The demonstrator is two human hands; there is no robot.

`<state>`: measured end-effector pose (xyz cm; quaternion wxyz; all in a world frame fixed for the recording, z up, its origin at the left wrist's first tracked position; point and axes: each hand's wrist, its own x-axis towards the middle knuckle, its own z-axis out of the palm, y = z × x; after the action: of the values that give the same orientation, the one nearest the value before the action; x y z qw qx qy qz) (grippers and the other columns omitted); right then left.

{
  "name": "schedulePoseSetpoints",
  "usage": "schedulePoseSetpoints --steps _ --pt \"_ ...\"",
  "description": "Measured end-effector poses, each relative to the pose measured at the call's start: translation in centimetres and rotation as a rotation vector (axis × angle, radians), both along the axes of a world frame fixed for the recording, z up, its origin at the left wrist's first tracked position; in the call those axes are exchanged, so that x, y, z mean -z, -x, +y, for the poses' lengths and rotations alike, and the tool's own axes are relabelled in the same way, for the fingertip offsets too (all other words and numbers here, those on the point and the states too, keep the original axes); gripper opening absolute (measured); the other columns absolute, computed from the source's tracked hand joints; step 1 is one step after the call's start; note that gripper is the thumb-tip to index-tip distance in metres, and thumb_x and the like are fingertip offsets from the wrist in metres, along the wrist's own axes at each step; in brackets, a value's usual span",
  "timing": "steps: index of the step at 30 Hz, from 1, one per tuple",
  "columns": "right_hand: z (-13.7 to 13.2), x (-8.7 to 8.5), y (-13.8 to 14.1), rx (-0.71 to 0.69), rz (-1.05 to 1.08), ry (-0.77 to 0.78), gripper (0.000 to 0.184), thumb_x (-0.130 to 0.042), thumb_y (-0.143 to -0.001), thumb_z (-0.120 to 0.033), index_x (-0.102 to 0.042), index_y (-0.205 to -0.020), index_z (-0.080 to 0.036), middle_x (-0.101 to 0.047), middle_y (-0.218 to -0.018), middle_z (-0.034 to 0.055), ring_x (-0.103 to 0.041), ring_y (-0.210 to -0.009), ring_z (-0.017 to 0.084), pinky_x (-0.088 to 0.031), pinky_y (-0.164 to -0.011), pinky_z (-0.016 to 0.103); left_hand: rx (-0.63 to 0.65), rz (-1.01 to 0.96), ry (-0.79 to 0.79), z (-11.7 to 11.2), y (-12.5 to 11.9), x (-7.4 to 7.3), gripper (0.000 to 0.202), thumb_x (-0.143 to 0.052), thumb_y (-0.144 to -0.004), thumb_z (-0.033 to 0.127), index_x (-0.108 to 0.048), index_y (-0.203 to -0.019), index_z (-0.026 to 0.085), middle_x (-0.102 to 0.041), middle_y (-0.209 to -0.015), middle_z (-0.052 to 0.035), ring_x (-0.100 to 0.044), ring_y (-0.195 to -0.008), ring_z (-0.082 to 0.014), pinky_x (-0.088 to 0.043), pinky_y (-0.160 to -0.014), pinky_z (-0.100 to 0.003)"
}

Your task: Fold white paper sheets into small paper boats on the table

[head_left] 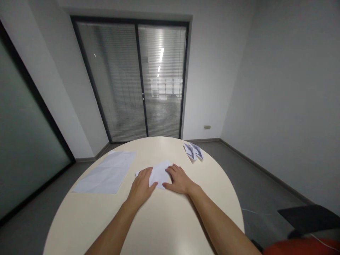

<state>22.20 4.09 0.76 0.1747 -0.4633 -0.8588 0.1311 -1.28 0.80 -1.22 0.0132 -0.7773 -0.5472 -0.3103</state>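
Observation:
A small white sheet of paper (160, 173), seemingly folded, lies on the table between my hands. My left hand (142, 182) rests over its left side, fingers together and stretched forward, the thumb set apart on the near part. On the right side lies my right hand (178, 179), palm down with fingers extended and the thumb spread toward the paper's near edge. Both hands press on the paper from above without wrapping round it. They cover its left and right edges, so its full outline is hidden.
The round cream table (159, 219) bears a larger creased white sheet (108, 173) at left. Folded paper pieces (193, 151) with dark printing lie near the far right edge. A red chair seat (300, 247) and a black panel (310, 217) stand at lower right. Glass doors (140, 81) are beyond.

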Motion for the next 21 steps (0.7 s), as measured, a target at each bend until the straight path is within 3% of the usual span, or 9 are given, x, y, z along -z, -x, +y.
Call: schedulePoseSetpoints --steps 5,10,21 --pt "0.0 -0.1 0.0 0.005 -0.003 -0.063 0.076 -0.069 -0.08 -0.061 -0.057 -0.139 -0.015 -0.053 -0.144 0.0197 -0.037 -0.141 0.039 -0.026 -0.116 0.056 0.011 0.029 0.019 -0.4 -0.3 -0.6 0.042 -0.064 -0.088 0.025 -0.061 -0.129 0.016 -0.062 -0.134 -0.0131 -0.054 -0.126 -0.0292 -0.043 -0.111 -0.046" --pt "-0.1 -0.3 0.0 -0.007 0.003 -0.099 0.074 -0.072 -0.079 -0.061 -0.06 -0.135 -0.014 -0.057 -0.136 0.0198 -0.044 -0.133 0.037 -0.03 -0.113 0.053 0.014 0.101 0.122 -1.1 -0.8 -2.0 0.026 -0.058 -0.092 0.023 -0.069 -0.115 0.019 -0.067 -0.117 -0.0099 -0.058 -0.111 -0.0267 -0.047 -0.1 -0.042" --pt "0.1 -0.2 0.0 -0.003 0.023 -0.142 0.06 -0.072 -0.082 -0.054 -0.066 -0.128 -0.016 -0.062 -0.125 0.0169 -0.055 -0.119 0.031 -0.036 -0.107 0.046 0.017 0.124 0.145 -1.6 -1.0 -2.2 0.033 -0.053 -0.096 0.036 -0.07 -0.118 0.019 -0.067 -0.119 -0.0112 -0.058 -0.113 -0.0266 -0.046 -0.101 -0.04"
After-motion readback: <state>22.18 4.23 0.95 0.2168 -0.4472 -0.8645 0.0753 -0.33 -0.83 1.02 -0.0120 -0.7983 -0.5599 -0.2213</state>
